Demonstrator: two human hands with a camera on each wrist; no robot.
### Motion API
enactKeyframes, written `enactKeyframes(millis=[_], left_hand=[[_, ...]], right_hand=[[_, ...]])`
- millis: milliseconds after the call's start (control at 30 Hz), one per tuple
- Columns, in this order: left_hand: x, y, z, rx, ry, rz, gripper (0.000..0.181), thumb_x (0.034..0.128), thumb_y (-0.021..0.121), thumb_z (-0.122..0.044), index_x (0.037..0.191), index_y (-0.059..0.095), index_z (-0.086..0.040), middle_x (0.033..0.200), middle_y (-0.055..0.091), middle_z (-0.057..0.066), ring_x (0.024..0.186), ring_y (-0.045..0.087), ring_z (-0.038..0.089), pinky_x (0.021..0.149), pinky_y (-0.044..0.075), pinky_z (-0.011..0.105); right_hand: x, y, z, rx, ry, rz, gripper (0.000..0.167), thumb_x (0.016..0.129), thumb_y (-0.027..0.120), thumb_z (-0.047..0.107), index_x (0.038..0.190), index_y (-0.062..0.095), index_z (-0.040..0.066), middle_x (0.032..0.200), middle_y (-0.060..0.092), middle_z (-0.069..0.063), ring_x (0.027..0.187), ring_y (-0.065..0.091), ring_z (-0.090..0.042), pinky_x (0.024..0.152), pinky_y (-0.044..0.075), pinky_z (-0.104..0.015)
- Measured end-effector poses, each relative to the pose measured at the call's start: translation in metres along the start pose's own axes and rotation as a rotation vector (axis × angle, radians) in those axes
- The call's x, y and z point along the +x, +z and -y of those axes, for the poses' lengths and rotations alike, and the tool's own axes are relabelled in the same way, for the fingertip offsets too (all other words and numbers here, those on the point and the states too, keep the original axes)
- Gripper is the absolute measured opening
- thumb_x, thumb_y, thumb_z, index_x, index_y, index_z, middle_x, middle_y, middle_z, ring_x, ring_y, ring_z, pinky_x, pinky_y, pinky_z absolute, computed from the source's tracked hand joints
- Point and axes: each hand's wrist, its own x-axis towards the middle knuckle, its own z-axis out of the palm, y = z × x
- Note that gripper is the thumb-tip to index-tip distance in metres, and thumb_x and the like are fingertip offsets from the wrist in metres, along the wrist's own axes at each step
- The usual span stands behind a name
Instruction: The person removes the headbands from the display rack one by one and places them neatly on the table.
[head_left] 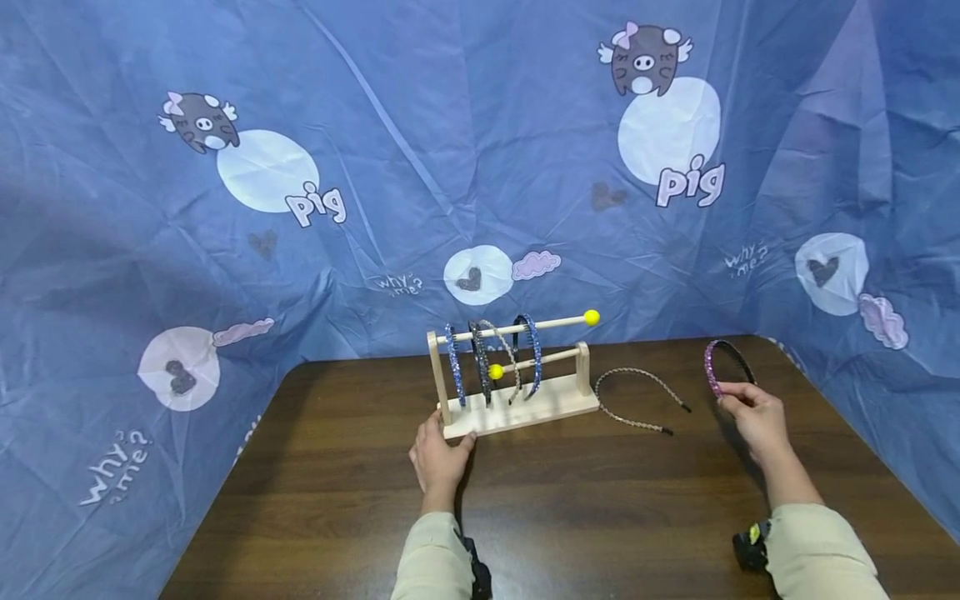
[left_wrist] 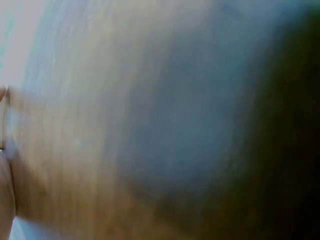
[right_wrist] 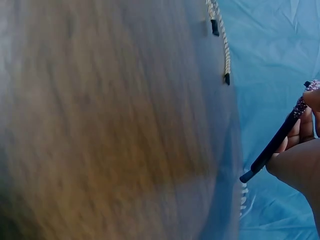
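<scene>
My right hand point(head_left: 756, 421) pinches a pink glittery headband point(head_left: 710, 367) near one end, raised above the right side of the table. In the right wrist view the dark inner side of that headband point(right_wrist: 276, 140) slants across the fingers. My left hand point(head_left: 441, 457) grips the left end of the wooden rack's base point(head_left: 491, 423). On the rack's upper rod point(head_left: 558, 322), tipped with a yellow ball, hang several headbands: a blue glittery headband point(head_left: 454, 367) at the left, dark and beige braided ones in the middle, another blue headband point(head_left: 535, 354) at the right.
A beige braided headband point(head_left: 637, 423) lies on the brown table point(head_left: 570, 517) between the rack and my right hand. The rack's lower rod point(head_left: 551, 359) also ends in a yellow ball. A blue printed cloth point(head_left: 420, 167) hangs behind the table. The left wrist view is mostly blurred.
</scene>
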Motion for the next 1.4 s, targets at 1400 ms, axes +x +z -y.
enactKeyframes(millis=[1400], left_hand=[[0.001,0.000,0.001,0.002,-0.004,0.017,0.075,0.0694,0.079,-0.036,0.131,0.048,-0.006,0.125,0.052,0.015,0.115,0.046,0.032,0.095,0.028,0.045]], right_hand=[[0.021,-0.006,-0.025,-0.493,-0.027,0.330,0.021,0.077,0.067,0.003,0.095,0.068,-0.007,0.098,0.065,-0.023,0.092,0.056,-0.034,0.071,0.040,-0.030]])
